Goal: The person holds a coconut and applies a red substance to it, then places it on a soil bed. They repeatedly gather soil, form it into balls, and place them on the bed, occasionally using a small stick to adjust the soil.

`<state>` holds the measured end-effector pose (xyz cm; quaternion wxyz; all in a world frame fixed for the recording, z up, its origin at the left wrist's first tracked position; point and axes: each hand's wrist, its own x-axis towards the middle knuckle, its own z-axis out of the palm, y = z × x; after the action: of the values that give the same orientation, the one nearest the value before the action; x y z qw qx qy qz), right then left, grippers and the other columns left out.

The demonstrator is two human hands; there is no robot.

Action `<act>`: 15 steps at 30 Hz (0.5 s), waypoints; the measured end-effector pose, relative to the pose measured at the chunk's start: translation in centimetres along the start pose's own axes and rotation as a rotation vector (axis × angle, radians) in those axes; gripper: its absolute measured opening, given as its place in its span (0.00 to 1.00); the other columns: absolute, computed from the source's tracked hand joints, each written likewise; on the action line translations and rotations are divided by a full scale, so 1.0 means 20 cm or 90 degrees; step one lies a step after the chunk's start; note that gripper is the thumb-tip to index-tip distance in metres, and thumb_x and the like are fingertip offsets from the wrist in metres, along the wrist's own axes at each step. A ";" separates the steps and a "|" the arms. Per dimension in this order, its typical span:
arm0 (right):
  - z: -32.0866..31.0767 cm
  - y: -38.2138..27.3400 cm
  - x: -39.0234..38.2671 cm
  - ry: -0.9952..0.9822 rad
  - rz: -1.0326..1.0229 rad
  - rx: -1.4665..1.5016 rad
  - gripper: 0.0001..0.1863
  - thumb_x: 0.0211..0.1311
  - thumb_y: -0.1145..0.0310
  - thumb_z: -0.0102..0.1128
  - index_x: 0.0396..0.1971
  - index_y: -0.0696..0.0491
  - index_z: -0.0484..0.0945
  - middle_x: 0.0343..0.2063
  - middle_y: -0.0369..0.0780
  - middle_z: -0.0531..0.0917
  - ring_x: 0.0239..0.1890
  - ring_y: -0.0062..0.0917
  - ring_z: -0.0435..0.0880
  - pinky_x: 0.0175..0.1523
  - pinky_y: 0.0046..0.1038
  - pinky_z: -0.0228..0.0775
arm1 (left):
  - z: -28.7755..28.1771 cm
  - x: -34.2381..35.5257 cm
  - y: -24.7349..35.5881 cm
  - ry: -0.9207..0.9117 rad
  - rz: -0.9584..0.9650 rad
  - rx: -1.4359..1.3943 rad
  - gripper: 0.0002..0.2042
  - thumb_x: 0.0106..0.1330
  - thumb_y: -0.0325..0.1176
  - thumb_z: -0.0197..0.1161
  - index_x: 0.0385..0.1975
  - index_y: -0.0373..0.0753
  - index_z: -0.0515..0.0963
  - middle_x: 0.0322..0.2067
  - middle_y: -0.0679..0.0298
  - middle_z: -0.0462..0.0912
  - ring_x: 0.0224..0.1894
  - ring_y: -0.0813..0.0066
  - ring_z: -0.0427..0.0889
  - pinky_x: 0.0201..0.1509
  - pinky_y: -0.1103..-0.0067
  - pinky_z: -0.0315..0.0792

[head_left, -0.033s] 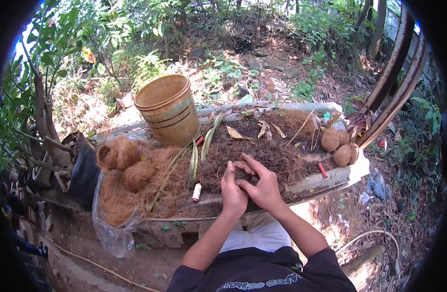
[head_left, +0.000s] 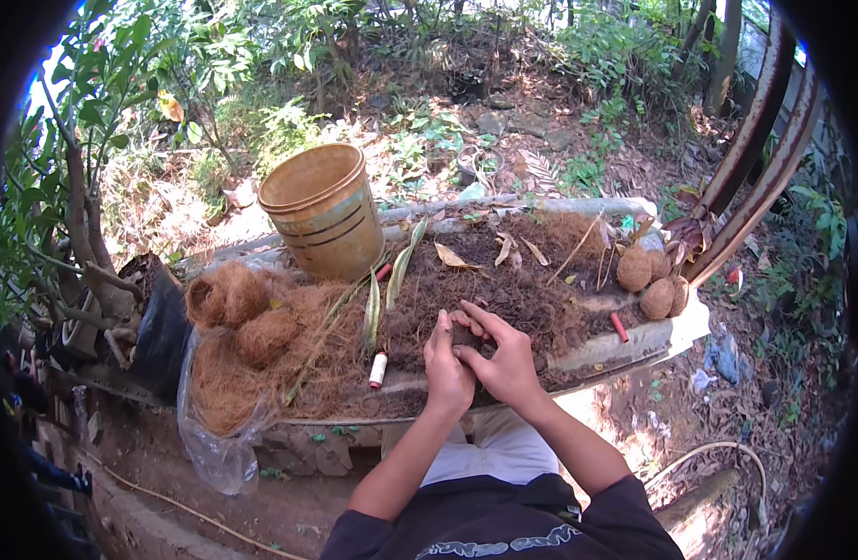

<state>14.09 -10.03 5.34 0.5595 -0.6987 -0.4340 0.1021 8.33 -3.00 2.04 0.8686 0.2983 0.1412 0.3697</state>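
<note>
Both hands are cupped together over the soil bed near its front edge. My left hand curls up on one side, and my right hand wraps round from the other, its fingers bent across. Between the palms sits a clump of dark soil, mostly hidden by the fingers. Loose dark soil mixed with fibre spreads beyond the hands. A white thread spool with red ends stands left of my left hand. Long variegated leaves lie beside it.
A tan bucket stands at the back left. Coconut fibre and a clear plastic bag lie to the left. On the right are fibre balls, a red tube and rusty metal bars.
My right hand's fingers have shifted very slightly around the soil clump. Nothing else has visibly moved.
</note>
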 end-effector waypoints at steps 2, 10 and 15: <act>0.02 0.04 0.00 0.010 0.005 0.009 0.30 0.42 0.72 0.65 0.51 0.58 0.72 0.41 0.48 0.80 0.40 0.35 0.81 0.45 0.30 0.72 | -0.01 0.00 -0.01 0.015 -0.010 0.051 0.15 0.73 0.42 0.42 0.33 0.38 0.68 0.29 0.63 0.70 0.36 0.71 0.70 0.47 0.74 0.66; -0.07 0.15 0.09 -0.127 0.129 0.229 0.27 0.46 0.68 0.68 0.50 0.57 0.75 0.42 0.41 0.82 0.44 0.20 0.77 0.52 0.26 0.67 | -0.04 0.08 0.08 -0.013 -0.157 -0.148 0.16 0.72 0.42 0.44 0.36 0.33 0.70 0.32 0.56 0.78 0.38 0.64 0.80 0.47 0.73 0.77; -0.01 0.19 0.06 -0.084 0.219 0.284 0.19 0.49 0.71 0.68 0.42 0.59 0.78 0.35 0.36 0.81 0.38 0.16 0.76 0.47 0.22 0.68 | -0.04 0.06 0.09 -0.020 -0.112 0.059 0.16 0.72 0.42 0.44 0.37 0.33 0.70 0.35 0.54 0.76 0.39 0.65 0.79 0.49 0.70 0.75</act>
<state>16.76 -9.23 2.47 0.6443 -0.6134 -0.3117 0.3338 7.85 -0.83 2.56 0.8850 0.3303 0.1705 0.2804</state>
